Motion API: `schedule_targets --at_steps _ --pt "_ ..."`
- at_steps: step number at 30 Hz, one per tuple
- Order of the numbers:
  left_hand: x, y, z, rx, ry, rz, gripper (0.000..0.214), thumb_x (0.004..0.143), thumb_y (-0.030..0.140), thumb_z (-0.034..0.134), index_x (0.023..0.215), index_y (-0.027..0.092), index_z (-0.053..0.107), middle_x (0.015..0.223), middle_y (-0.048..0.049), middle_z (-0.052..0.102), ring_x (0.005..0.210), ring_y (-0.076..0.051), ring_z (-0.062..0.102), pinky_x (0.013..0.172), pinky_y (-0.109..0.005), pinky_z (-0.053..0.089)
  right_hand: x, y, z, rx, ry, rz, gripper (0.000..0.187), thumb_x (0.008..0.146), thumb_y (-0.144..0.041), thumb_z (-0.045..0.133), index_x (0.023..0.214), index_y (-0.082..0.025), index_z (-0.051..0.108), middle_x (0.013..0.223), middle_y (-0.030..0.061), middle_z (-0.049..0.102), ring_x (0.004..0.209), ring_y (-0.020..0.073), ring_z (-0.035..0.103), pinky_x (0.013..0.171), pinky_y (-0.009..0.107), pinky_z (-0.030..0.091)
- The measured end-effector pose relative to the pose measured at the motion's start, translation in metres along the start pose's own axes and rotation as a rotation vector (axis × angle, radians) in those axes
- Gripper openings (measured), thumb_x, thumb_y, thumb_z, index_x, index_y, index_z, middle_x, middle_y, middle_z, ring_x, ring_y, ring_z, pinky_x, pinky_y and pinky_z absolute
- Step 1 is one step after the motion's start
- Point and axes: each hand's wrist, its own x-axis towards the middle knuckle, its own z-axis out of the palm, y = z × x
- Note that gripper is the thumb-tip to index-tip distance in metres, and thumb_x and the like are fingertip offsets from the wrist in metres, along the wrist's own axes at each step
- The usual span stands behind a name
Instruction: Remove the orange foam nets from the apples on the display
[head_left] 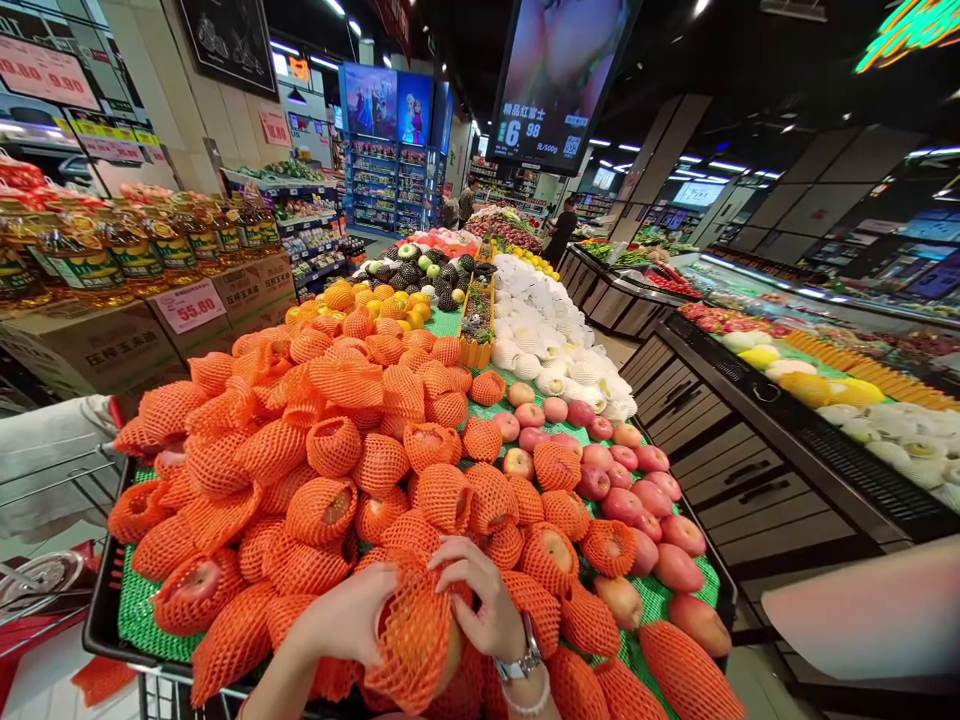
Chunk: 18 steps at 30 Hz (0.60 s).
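Observation:
Both my hands are around one apple in an orange foam net [415,640] at the near edge of the display. My left hand [349,612] wraps its left side. The fingers of my right hand [480,598] curl over the net's upper right part, and a bare strip of the fruit shows beneath them. A watch [521,655] sits on my right wrist. Around my hands lie many apples in orange foam nets [330,510]. Bare red apples [630,507] rest on green matting [652,630] to the right.
White-netted fruit [577,345] and oranges [405,318] lie farther back. A black display rim [105,610] borders the pile. Oil bottles [135,245] stand on cartons at left, above a shopping cart [52,470]. Another display case [750,480] is at right; a person [562,232] stands behind.

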Motion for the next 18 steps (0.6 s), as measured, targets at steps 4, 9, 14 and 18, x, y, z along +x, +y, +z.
schedule_targets --at_steps 4,9,14,18 --pt "0.0 -0.002 0.001 -0.006 -0.017 -0.017 0.052 0.05 0.047 0.071 0.094 0.019 0.067 0.093 -0.0048 0.069 0.085 -0.027 0.059 0.087 -0.04 0.048 -0.004 0.001 0.006 -0.05 0.153 -0.009 0.014 0.089 -0.019 0.043 0.088 -0.025 0.056 0.084 0.0032 0.057 0.086 0.0193 0.057 0.095 0.048 0.048" --pt "-0.002 -0.01 0.006 -0.034 -0.022 -0.04 0.058 0.052 0.055 0.071 0.097 0.019 0.067 0.096 -0.0062 0.069 0.087 -0.028 0.059 0.091 -0.043 0.048 -0.006 -0.004 0.015 -0.025 0.292 -0.057 0.017 0.094 -0.031 0.036 0.085 -0.026 0.049 0.091 0.0047 0.064 0.099 0.0254 0.061 0.091 0.051 0.049" --pt "-0.005 -0.022 0.014 -0.072 -0.1 -0.063 0.079 0.048 0.063 0.072 0.112 0.017 0.065 0.114 -0.0116 0.067 0.103 -0.034 0.058 0.099 -0.047 0.043 -0.005 -0.002 0.023 0.012 0.417 -0.144 0.016 0.093 -0.03 0.036 0.087 -0.027 0.05 0.067 -0.0004 0.057 0.066 0.0203 0.059 0.07 0.042 0.054" --pt "-0.007 -0.034 0.021 -0.111 -0.072 -0.077 0.089 0.045 0.068 0.073 0.118 0.018 0.064 0.119 -0.0125 0.065 0.111 -0.035 0.055 0.106 -0.05 0.037 -0.009 0.0 0.022 -0.183 0.43 -0.16 0.018 0.092 -0.023 0.036 0.089 -0.025 0.054 0.064 -0.0014 0.054 0.056 0.0166 0.053 0.056 0.032 0.046"
